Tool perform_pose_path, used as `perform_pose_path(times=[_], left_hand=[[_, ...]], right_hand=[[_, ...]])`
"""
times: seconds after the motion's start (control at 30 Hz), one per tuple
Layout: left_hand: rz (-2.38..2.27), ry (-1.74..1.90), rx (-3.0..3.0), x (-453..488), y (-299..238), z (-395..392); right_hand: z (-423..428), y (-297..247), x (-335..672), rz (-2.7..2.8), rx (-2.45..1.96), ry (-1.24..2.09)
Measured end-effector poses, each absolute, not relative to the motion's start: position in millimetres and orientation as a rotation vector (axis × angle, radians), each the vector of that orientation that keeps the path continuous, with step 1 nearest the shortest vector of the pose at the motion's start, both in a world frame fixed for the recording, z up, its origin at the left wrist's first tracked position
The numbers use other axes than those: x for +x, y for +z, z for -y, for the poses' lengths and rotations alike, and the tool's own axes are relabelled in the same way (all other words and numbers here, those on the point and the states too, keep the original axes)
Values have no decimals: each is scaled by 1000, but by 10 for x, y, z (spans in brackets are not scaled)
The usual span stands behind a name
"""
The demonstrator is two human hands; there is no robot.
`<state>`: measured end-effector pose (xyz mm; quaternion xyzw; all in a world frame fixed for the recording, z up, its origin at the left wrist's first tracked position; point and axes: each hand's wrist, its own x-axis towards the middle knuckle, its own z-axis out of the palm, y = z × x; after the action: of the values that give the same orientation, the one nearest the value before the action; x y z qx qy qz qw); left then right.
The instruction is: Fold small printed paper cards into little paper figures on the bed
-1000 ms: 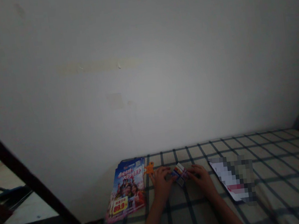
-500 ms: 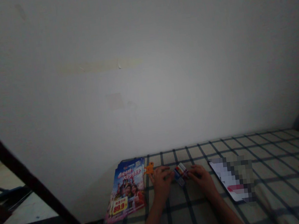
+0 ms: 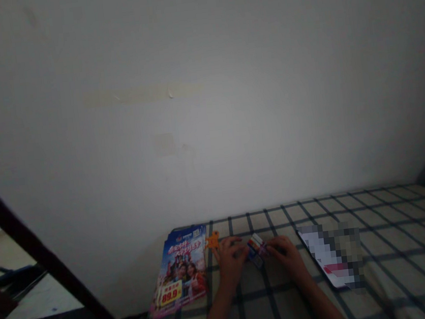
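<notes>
A small piece of folded printed paper, coloured white, red and blue, is held between my hands just above the checked cloth. My left hand pinches its left edge with thumb and fingers. On the other side, my right hand grips the right edge between thumb and fingertips. The paper looks angled, and its exact folds are too small and dim to make out. Left of my left hand lies a stack of colourful flyers, with an orange shape printed on the cloth beside it.
A dark-edged flat item with a pale face, partly blurred out, lies right of my right hand. Behind the cloth rises a plain white wall. A dark slanted post stands at the left edge of the bed.
The folded paper has tilted slightly between my fingers, and both hands have shifted only a little. The flyers and the flat item stay where they were.
</notes>
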<state>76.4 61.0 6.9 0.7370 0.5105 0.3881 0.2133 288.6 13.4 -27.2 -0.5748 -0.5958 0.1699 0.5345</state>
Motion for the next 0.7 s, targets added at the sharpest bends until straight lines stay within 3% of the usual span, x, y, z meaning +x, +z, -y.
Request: perform_pose_path(times=[0.7], left_hand=[[-1447, 1090, 2096, 826, 129, -544]], right_hand=[[-120, -357, 2838, 1439, -1485, 189]])
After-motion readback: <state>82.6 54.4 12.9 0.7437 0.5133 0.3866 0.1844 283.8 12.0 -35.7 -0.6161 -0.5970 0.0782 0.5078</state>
